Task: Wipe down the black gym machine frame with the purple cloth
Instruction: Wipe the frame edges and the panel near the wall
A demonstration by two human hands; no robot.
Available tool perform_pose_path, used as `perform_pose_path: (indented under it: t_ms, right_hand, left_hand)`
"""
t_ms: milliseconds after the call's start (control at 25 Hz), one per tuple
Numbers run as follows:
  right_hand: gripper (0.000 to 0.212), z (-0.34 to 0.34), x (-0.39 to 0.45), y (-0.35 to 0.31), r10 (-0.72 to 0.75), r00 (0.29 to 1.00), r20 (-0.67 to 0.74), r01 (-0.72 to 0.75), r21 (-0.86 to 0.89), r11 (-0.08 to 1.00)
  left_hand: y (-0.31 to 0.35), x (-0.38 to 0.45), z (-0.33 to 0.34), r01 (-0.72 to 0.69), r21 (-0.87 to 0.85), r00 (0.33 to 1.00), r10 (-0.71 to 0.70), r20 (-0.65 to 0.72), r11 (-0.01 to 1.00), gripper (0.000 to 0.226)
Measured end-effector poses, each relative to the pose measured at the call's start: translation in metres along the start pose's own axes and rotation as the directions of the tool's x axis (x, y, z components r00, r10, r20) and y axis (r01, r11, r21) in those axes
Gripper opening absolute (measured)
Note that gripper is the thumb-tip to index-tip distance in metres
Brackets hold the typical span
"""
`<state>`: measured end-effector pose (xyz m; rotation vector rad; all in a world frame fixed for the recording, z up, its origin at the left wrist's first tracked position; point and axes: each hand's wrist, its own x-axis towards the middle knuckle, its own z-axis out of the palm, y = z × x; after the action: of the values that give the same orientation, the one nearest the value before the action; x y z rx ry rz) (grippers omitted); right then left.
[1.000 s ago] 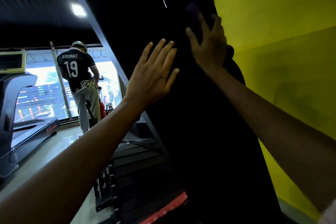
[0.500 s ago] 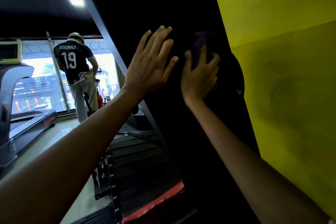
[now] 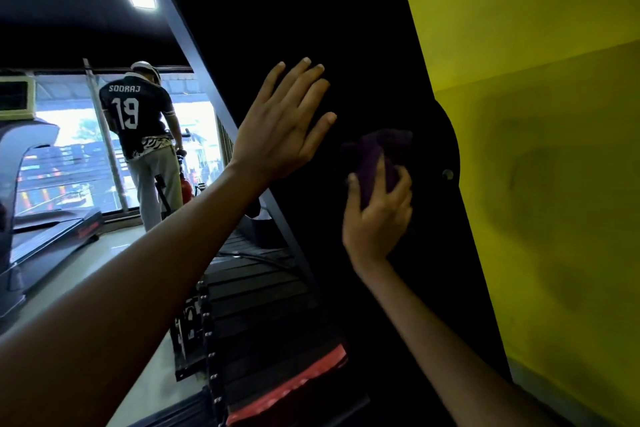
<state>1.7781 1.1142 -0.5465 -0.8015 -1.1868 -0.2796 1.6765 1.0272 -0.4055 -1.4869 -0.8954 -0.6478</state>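
Head view: the frame (image 3: 363,45) is a broad black panel that slants from the top centre of the picture down to the lower right, with a yellow wall (image 3: 536,184) behind it on the right. It looks rigid, smooth and fixed in place, so it should take firm pressure without shifting.

The cloth (image 3: 375,159) sits at centre right, bunched into a dark purple wad against the panel. The right hand (image 3: 379,215) grips it from below, thumb on the left and fingers curled round the lower part, pressing it onto the black face. The cloth looks soft, light and limp; it will fold and slip in the grasp, so it is best held well into the bunch with the palm behind it, not by a loose edge.

The left hand (image 3: 284,125), left of centre, holds nothing: its fingers are straight and spread, laid against the panel, seemingly as a brace.

A small round fastener (image 3: 447,174) shows near the panel's curved right edge, where the cloth could snag.

At left, another person (image 3: 142,135) stands with their back turned, beside a treadmill (image 3: 45,229).
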Motion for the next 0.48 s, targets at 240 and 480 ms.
perform_pose_path:
  t_ms: [240,480]
  right_hand:
    - [0.046,-0.021,-0.01,0.024,-0.855,0.495,0.153,0.835,0.189,0.517]
    - [0.045,-0.013,0.052,0.105,-0.91,0.376,0.175,0.914,0.09,0.395]
  left_hand:
    - [-0.001,0.001,-0.002,0.008,-0.047,1.0,-0.007,0.026,0.999,0.051]
    - [0.0,0.001,0.002,-0.062,0.106,0.992,0.049,0.119,0.992,0.057]
